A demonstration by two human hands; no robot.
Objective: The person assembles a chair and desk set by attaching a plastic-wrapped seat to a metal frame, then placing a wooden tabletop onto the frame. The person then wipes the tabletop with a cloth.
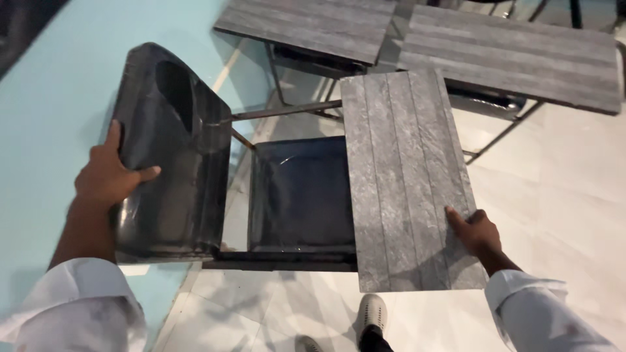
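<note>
Far left: pale turquoise wall panel [45, 117], running down to the floor.

Left hand [107, 176], white sleeve at the wrist: fingers spread, laid flat against the outer edge of the chair backrest [173, 150], thumb reaching across its face. The backrest is glossy black plastic with an oval cut-out near its upper end; it stands tilted toward the wall.

Centre: chair seat [303, 195], dark and shiny, set in a thin metal frame [287, 109] whose bar runs from the backrest toward the writing tablet.

Right of centre: writing tablet [404, 176], a grey wood-grain board fixed to the chair and covering the right part of the seat.

Right hand [479, 231], white sleeve: closed on the tablet's lower right edge, thumb on top, fingers under the board and hidden.

Below: white shoe [372, 316] on the pale tiled floor [554, 215].

Upper right: two more grey tablet surfaces [508, 55] of neighbouring chairs, just beyond the held chair; whether they touch it cannot be told.
</note>
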